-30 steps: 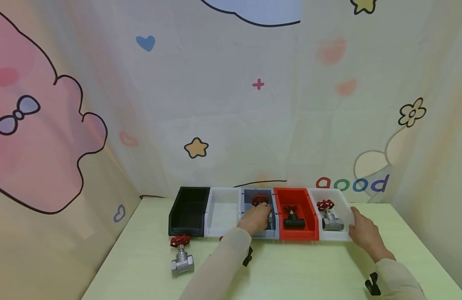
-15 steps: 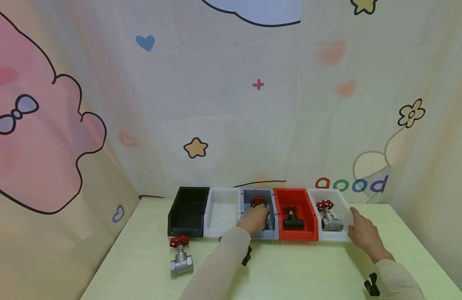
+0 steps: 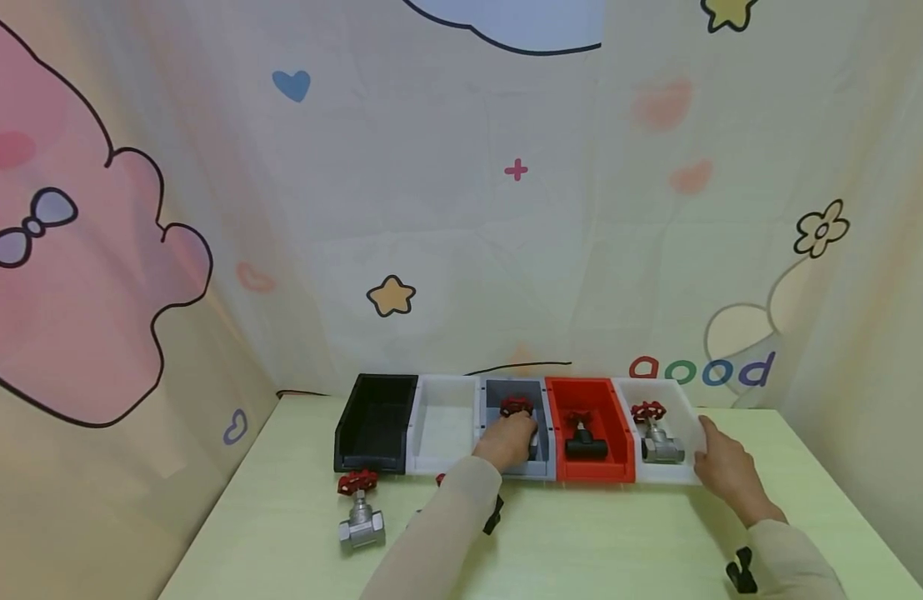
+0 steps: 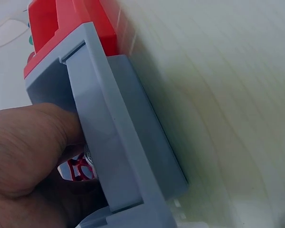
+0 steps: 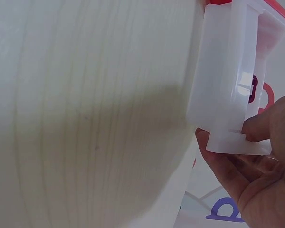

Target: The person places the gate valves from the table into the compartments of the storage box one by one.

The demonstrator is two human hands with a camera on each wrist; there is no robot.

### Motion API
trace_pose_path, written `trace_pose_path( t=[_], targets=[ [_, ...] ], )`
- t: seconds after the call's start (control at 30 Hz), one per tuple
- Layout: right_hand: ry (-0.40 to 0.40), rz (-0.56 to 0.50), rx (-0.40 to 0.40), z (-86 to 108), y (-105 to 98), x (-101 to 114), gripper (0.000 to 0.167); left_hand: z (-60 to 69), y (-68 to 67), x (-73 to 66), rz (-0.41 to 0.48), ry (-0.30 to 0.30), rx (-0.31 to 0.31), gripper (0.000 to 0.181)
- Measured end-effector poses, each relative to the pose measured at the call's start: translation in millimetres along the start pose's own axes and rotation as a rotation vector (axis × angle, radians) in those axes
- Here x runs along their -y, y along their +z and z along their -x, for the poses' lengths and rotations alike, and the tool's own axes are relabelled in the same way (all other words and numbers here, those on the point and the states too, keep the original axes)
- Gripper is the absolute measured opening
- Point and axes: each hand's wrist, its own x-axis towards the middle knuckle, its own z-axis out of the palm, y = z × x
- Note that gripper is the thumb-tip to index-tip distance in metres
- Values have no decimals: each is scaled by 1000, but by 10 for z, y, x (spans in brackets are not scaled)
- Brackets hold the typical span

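Note:
My left hand (image 3: 506, 442) reaches into the grey bin (image 3: 494, 396) and holds a valve whose red handwheel (image 3: 516, 405) shows beyond the fingers. In the left wrist view, the same handwheel (image 4: 80, 167) appears between thumb and fingers; the hand and bin wall hide most of the valve's body. At the right end of the row, my right hand (image 3: 731, 468) grips the side wall of the white bin (image 5: 223, 76), thumb inside and fingers outside. That bin contains a silver valve (image 3: 662, 447) with a red handwheel.
Left of the grey bin stand another white bin (image 3: 444, 425) and a black bin (image 3: 379, 421). The red bin (image 3: 592, 392) holds a black valve (image 3: 586, 446) with a red handwheel. A silver valve (image 3: 362, 527) lies on the table (image 3: 581, 542); another is mostly behind the left forearm.
My left hand and the handwheel in the grey bin have shifted very slightly down in the head view. My right hand stays on the white bin's wall.

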Motion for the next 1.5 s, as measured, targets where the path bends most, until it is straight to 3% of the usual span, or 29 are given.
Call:
trace_pose_path(
  t=[0.4,0.73,0.87,1.03,1.5],
  targets=[
    [1,0,7,2,-4,37,59,38,22,1,-40,-1,-11,26],
    [0,8,1,-22,16,19,60,31,-69,-4,-53,-4,-59,37],
    [5,4,8,-16,24,14,60,48,-103,-9,-41,-15,-46,42],
    [11,2,15,-2,41,9,60,113,-176,-27,-37,-21,-33,48],
    [11,4,17,-12,0,16,60,337,-357,-33,-50,19,-124,61]
  ],
)
